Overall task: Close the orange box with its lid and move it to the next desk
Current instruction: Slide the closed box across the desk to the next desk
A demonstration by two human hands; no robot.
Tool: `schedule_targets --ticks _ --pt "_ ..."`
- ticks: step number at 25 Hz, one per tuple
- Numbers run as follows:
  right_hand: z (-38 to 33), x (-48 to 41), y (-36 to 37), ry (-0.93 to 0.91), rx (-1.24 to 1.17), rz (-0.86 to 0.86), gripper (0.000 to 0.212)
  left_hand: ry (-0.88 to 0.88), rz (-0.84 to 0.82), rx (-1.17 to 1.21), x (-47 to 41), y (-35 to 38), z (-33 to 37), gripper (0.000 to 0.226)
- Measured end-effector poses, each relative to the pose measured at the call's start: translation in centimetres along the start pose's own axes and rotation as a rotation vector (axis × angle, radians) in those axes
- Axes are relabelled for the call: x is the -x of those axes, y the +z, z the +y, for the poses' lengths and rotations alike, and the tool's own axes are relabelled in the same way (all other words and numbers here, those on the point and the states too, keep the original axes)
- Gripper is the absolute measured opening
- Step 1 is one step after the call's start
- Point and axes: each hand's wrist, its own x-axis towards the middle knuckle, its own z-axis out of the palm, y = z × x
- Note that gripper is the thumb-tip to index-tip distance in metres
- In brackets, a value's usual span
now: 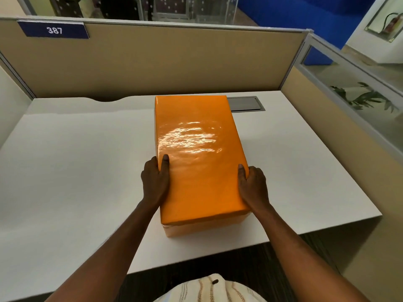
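A white desk (76,171) fills the lower and middle frame, enclosed by tan partitions (163,62) along the upper edge and the right side. A blue plate (53,29) reading 387 is fixed to the rear partition at the upper left. A grey hatch (246,103) is set flush in the desk just right of centre, near the rear partition. Green leaves (366,98) show through a glass panel at the right. The orange box (218,224) stands on the desk at frame centre, long axis running from the near edge toward the rear partition; its far right corner overlaps the hatch in this view. The glossy lid (196,153) sits on top and covers the box fully, with only a paler strip of the box body visible below the lid at the near end. The left hand (154,179) grips the left long side of the lid at its nearer half: the thumb lies flat on the lid top, and the remaining fingers wrap down the side, out of sight. The right hand (254,186) grips the opposite long side at roughly the same level, thumb on the top edge and fingers curled down the side. The box lies directly between the two hands, each touching it. Both forearms extend from the lower frame corners. A striped garment (209,288) is visible at the bottom centre.
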Motion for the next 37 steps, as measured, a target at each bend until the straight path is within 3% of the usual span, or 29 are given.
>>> schedule_targets --ticks 14,18,23,26,30,37 --pt "-0.2 -0.6 0.5 0.043 0.126 -0.027 0.055 -0.071 -0.095 0.057 -0.8 0.6 -1.9 0.052" --pt "0.0 -0.5 0.6 0.059 0.116 -0.027 0.059 -0.134 -0.097 0.006 -0.7 0.6 -1.8 0.072" --pt "0.9 -2.7 -1.0 0.277 -0.13 -0.329 0.093 0.046 -0.004 -0.081 -2.0 -0.7 -0.9 0.077" --pt "0.5 -5.7 -1.3 0.14 -0.056 -0.296 0.1 0.078 -0.043 -0.118 -4.9 -0.6 0.1 0.072" --pt "-2.7 -10.7 0.7 -0.195 0.038 -0.229 0.08 0.045 -0.1 -0.141 -9.0 0.9 1.6 0.069" --pt "-2.9 -14.1 4.4 -0.283 0.004 -0.331 0.073 -0.009 -0.145 -0.147 -11.0 2.6 0.5 0.069"
